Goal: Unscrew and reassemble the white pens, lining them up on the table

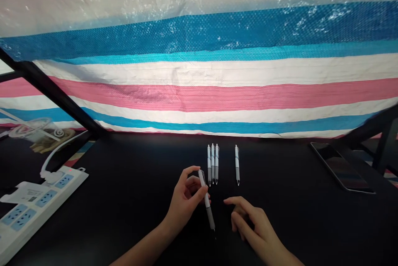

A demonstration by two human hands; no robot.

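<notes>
My left hand (186,197) is closed around a white click pen (207,198) with a grey grip. Its index finger rests on the push button at the top, and the pen slants tip down to the right. My right hand (253,222) is to the right of that pen and holds nothing; its index finger points out while the others are loosely bent. Beyond my hands, three similar white pens (213,162) lie side by side on the black table (130,174). A single matching pen (237,164) lies apart to their right.
On the left is a white power strip (46,212) with a plug and cable in it. A dark phone or tablet (340,166) lies at the right. Striped plastic sheeting (199,96) hangs behind the table, with dark frame bars (62,96) at both sides.
</notes>
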